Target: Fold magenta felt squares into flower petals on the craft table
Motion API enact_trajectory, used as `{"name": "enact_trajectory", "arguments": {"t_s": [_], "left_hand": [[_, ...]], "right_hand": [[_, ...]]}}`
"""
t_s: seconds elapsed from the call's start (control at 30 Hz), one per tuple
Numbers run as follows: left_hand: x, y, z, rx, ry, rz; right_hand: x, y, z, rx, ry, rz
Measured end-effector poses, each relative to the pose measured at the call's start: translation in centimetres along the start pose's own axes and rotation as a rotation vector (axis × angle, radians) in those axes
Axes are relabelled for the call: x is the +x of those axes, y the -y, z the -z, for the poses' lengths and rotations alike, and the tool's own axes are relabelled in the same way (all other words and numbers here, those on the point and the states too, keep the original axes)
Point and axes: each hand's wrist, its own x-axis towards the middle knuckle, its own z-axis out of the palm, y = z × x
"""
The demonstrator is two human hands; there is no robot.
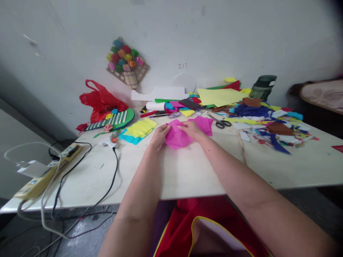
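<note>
A sheet of pink crepe paper (178, 138) is held between my two hands over the middle of the table. My left hand (160, 136) pinches its left edge. With thumb and fingers closed, my right hand (191, 129) grips its upper right part. More pink paper pieces (205, 125) lie just behind and to the right of my right hand. Left of my left hand, yellow paper squares (142, 127) rest on blue paper (133, 138). Black-handled scissors (223, 124) lie to the right of the pink pieces.
Paper scraps (280, 129) are heaped at the right, with a green bottle (262, 87) behind. A glue gun (109, 142) and its cord lie at left, near a power strip (50, 173). A red plastic bag (100, 101) stands by the wall. A wooden stick (242, 148) lies right.
</note>
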Motion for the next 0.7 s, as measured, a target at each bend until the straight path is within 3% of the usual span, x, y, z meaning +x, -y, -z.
{"name": "enact_trajectory", "arguments": {"t_s": [0.4,0.7], "left_hand": [[0.3,0.5,0.5,0.007,0.036,0.035],[0.3,0.4,0.4,-0.079,0.021,0.091]], "right_hand": [[0.6,-1.1,0.1,0.038,-0.039,0.084],[0.4,-0.9,0.3,0.089,0.033,0.136]]}}
